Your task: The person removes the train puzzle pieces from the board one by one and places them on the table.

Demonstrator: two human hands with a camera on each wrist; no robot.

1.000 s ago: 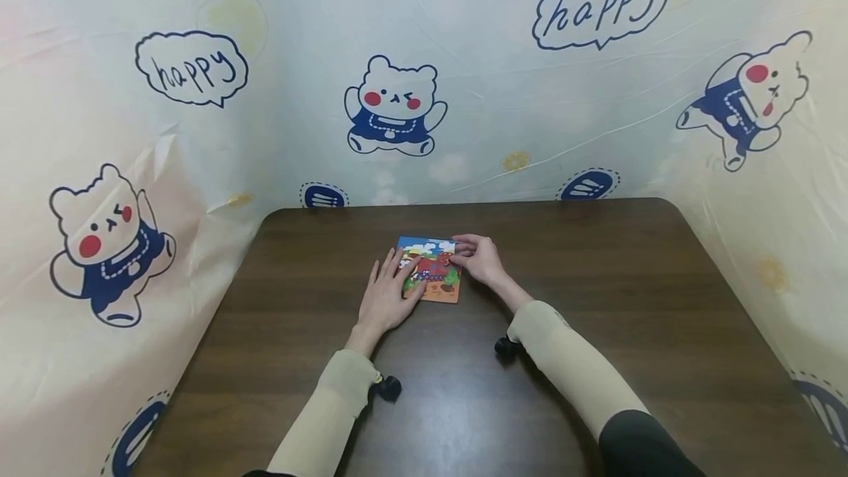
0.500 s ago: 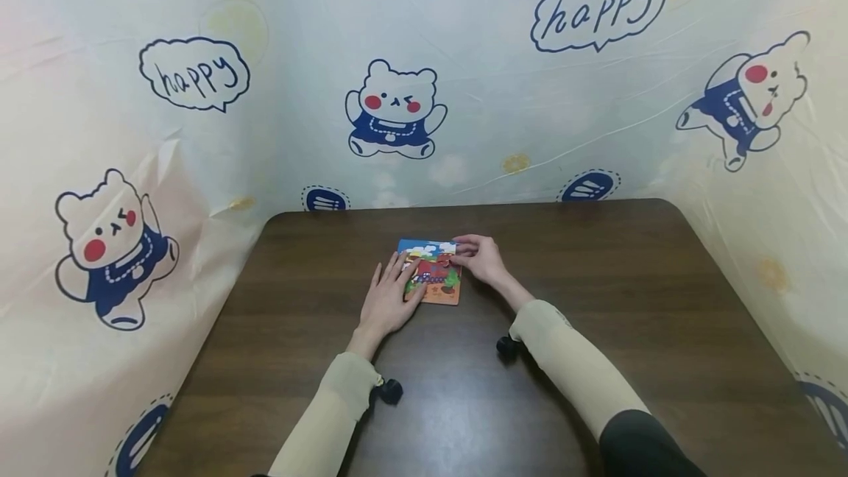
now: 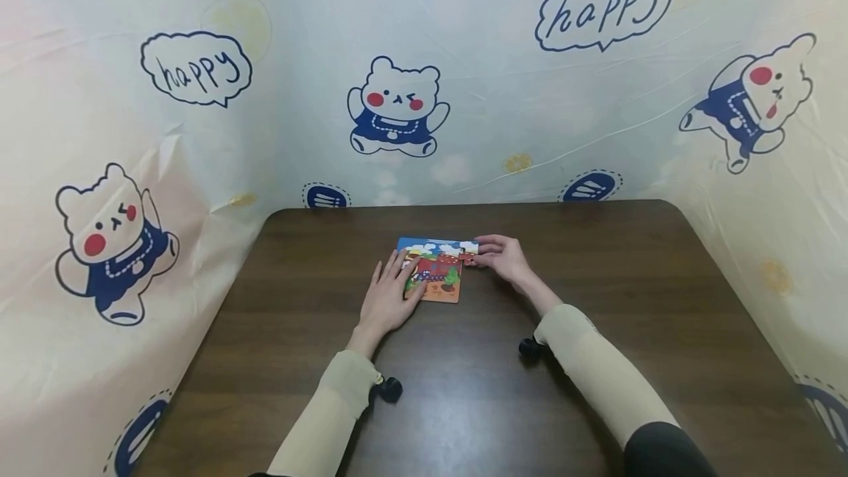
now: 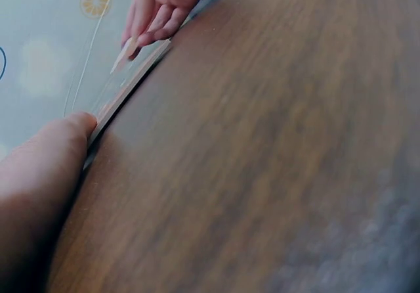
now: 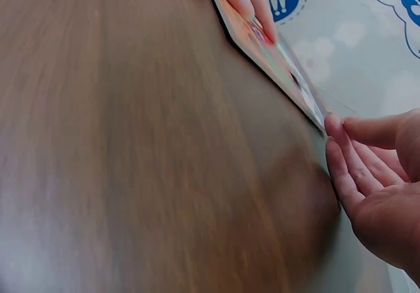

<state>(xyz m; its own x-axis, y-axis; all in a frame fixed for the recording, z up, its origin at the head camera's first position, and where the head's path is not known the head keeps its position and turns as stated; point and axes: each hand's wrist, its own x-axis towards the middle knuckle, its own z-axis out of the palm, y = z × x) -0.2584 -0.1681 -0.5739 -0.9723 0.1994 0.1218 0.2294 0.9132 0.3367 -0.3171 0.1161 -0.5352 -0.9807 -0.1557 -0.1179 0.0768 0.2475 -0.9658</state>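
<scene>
A small flat picture board (image 3: 440,291), bright with a blue sky, white clouds, red shapes and an orange ground, lies on the table. My left hand (image 3: 386,302) rests on its left side with fingers spread and straight. At the upper right, a flat picture piece (image 3: 469,249) juts past the board's right edge. My right hand (image 3: 505,259) pinches this piece between thumb and fingers. In the left wrist view, the thin piece (image 4: 122,56) shows tilted above the board. The right wrist view shows the thumb and fingertips of my right hand (image 5: 380,181) meeting beside the board's edge.
The brown wooden table (image 3: 450,403) has rounded far corners. Behind it and at both sides hangs a pale curtain (image 3: 477,131) printed with bears and "happy" bubbles. A small black device (image 3: 389,390) sits at the left wrist, another black device (image 3: 531,349) at the right.
My right hand has moved to the right, drawing the picture piece partly beyond the board's right edge. My left hand has stayed in place on the board.
</scene>
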